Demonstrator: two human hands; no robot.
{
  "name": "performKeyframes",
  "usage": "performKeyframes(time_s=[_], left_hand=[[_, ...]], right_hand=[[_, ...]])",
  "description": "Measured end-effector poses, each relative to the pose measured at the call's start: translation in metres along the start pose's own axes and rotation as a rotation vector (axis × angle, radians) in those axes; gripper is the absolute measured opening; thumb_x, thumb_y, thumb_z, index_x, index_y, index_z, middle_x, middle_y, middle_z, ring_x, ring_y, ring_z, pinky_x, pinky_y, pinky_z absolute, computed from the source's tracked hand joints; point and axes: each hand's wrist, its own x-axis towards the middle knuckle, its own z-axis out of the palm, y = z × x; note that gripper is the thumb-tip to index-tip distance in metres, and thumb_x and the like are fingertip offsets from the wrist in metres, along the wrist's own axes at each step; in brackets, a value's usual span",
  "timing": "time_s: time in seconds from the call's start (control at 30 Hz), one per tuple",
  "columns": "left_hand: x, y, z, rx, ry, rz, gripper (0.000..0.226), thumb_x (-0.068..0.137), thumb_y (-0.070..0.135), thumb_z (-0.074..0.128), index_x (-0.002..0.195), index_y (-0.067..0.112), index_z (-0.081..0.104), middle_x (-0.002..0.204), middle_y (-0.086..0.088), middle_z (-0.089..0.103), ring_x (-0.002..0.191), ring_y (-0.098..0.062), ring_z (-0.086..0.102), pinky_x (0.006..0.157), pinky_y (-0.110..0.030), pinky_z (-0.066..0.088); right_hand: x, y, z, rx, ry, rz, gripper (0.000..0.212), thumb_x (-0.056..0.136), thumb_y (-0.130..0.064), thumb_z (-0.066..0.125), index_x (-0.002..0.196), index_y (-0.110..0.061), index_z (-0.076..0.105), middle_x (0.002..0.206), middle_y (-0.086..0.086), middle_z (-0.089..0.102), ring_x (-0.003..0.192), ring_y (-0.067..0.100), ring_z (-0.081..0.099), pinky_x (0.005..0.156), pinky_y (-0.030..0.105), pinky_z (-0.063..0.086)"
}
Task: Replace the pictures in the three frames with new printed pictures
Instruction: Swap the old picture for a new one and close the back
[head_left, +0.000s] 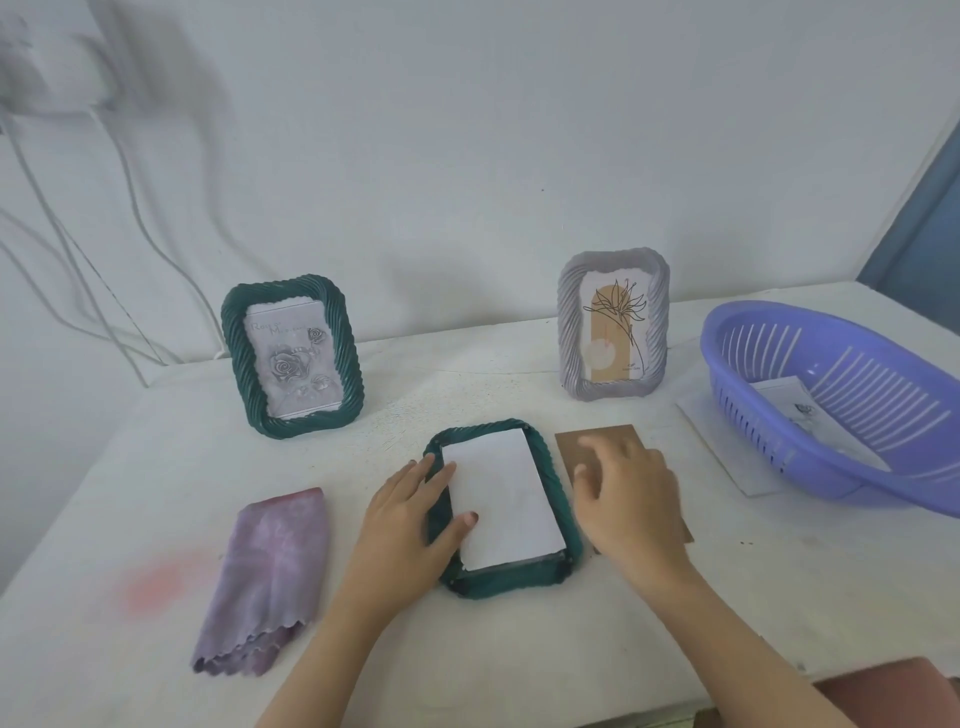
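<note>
A dark green frame (550, 480) lies face down in the middle of the table, with a white picture sheet (501, 499) in its back opening. My left hand (410, 525) rests flat on the frame's left edge, thumb on the sheet. A brown backing board (571, 441) lies right of the frame. My right hand (631, 499) is over it, fingers spread, holding nothing that I can see. A second green frame (291, 358) with a rose picture stands at the back left. A grey frame (613, 325) with a flower drawing stands at the back right.
A purple basket (852, 405) at the right holds printed paper (789, 400). A clear sheet (727, 447) lies partly under it. A folded purple cloth (270, 577) lies at the left. White cables (130, 208) hang on the wall behind.
</note>
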Motion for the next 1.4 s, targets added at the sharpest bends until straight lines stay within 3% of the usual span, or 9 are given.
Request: performKeyframes(time_s=[0.17,0.3,0.5,0.63,0.77,0.9,1.1,1.27,1.4], left_hand=[[-0.012,-0.007,-0.010,-0.024,-0.211,0.034,0.108,0.048,0.092,0.043,0.137,0.045,0.004,0.148,0.018,-0.009,0.137,0.003,-0.013,0.111,-0.021,-0.008],[-0.018,-0.012,-0.010,-0.042,-0.252,0.032,0.116,0.047,0.087,0.055,0.142,0.041,0.009,0.151,0.018,-0.008,0.140,0.000,-0.010,0.114,-0.024,-0.007],[-0.018,-0.010,-0.011,-0.059,-0.253,0.032,0.115,0.047,0.085,0.057,0.142,0.041,0.010,0.149,0.021,-0.009,0.138,0.003,-0.010,0.112,-0.021,-0.008],[-0.018,-0.009,-0.011,-0.084,-0.248,0.021,0.115,0.046,0.086,0.057,0.142,0.042,0.014,0.149,0.021,-0.006,0.138,0.004,-0.009,0.112,-0.021,-0.008],[-0.019,-0.008,-0.011,-0.099,-0.242,0.028,0.110,0.046,0.085,0.058,0.140,0.043,0.019,0.150,0.018,-0.004,0.139,0.003,-0.007,0.112,-0.022,-0.007],[-0.020,-0.008,-0.012,-0.107,-0.248,0.030,0.097,0.048,0.084,0.059,0.134,0.048,0.033,0.150,0.017,-0.002,0.141,-0.001,-0.004,0.113,-0.024,-0.005],[-0.022,-0.003,-0.014,-0.133,-0.229,0.027,0.102,0.046,0.085,0.057,0.136,0.048,0.026,0.148,0.020,-0.002,0.135,0.007,-0.006,0.112,-0.023,-0.005],[-0.022,-0.002,-0.014,-0.115,-0.229,0.016,0.109,0.044,0.088,0.055,0.139,0.040,0.029,0.149,0.017,0.001,0.139,0.001,-0.003,0.113,-0.024,-0.004],[-0.022,-0.001,-0.015,-0.138,-0.228,0.007,0.116,0.044,0.085,0.059,0.142,0.039,0.017,0.147,0.020,0.002,0.138,0.004,-0.003,0.112,-0.021,-0.004]], right_hand=[[0.001,0.020,-0.005,-0.230,-0.211,0.230,0.057,0.086,-0.047,0.049,0.134,-0.020,0.035,0.124,0.006,0.054,0.118,0.030,0.044,0.100,0.043,0.030],[0.007,0.026,-0.005,-0.156,-0.211,0.293,0.066,0.080,-0.042,0.061,0.135,-0.019,0.032,0.123,0.007,0.055,0.119,0.032,0.045,0.106,0.046,0.027],[0.021,0.036,-0.017,0.137,-0.255,0.410,0.075,0.064,-0.020,0.073,0.129,-0.025,0.035,0.117,0.008,0.047,0.110,0.032,0.045,0.088,0.037,0.040],[0.025,0.040,-0.022,0.188,-0.309,0.443,0.078,0.057,-0.030,0.077,0.124,-0.033,0.038,0.115,0.006,0.052,0.107,0.029,0.049,0.086,0.034,0.042],[0.028,0.044,-0.026,0.403,-0.333,0.507,0.068,0.050,-0.035,0.075,0.111,-0.034,0.044,0.094,0.000,0.059,0.088,0.021,0.060,0.081,0.037,0.049],[0.028,0.037,-0.031,0.648,-0.348,0.459,0.054,0.065,-0.025,0.076,0.111,-0.027,0.048,0.102,0.005,0.055,0.074,0.015,0.059,0.058,0.026,0.043],[0.018,-0.003,-0.018,0.267,-0.332,0.220,0.058,0.065,-0.045,0.068,0.115,-0.032,0.042,0.105,0.001,0.040,0.102,0.023,0.048,0.086,0.033,0.044],[0.009,-0.033,-0.002,0.114,-0.285,0.098,0.054,0.069,-0.049,0.062,0.113,-0.025,0.040,0.099,0.002,0.036,0.098,0.024,0.043,0.084,0.031,0.038],[0.006,-0.042,0.010,0.052,-0.243,0.067,0.053,0.070,-0.050,0.060,0.111,-0.023,0.040,0.097,0.003,0.036,0.088,0.021,0.035,0.079,0.030,0.034]])
